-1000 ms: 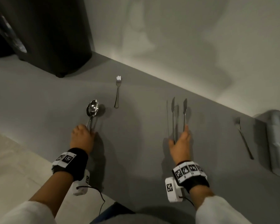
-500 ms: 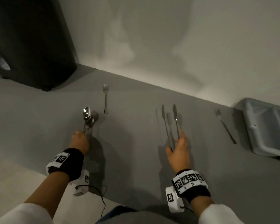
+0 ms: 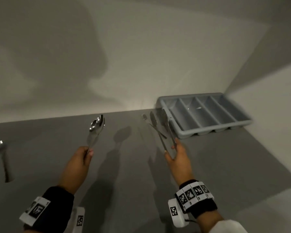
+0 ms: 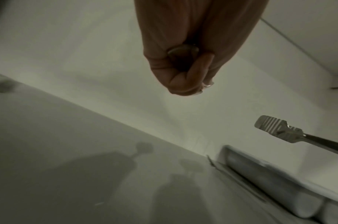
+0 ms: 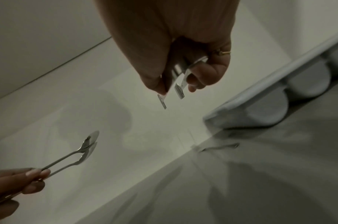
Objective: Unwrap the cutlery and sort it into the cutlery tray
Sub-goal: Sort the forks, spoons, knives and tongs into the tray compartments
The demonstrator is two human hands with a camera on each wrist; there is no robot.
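Head view: the left hand [image 3: 77,165] pinches two spoons [image 3: 96,128] by the handle ends, bowls pointing to about 1 o'clock. The right hand [image 3: 178,158] holds two knives [image 3: 160,130] by their handles, blades toward 11 o'clock. The grey cutlery tray [image 3: 183,134], its compartments apparently bare, sits at 2 o'clock from that hand against the wall. One fork [image 3: 4,158] lies on the desk [image 3: 124,190] far out at 9 o'clock; another fork [image 3: 144,116] lies just beside the tray. Wristbands carry square coded markers only; no readable writing or brand.

Left wrist view: fingers [image 4: 195,71] curl round the rounded handle ends.

Right wrist view: thumb and fingers [image 5: 204,75] clamp the flat knife handles, slightly splayed.

Judgement: the steel is stiff, light and slick, so paired pieces may scissor or slide; gripping mid-handle would steady them.
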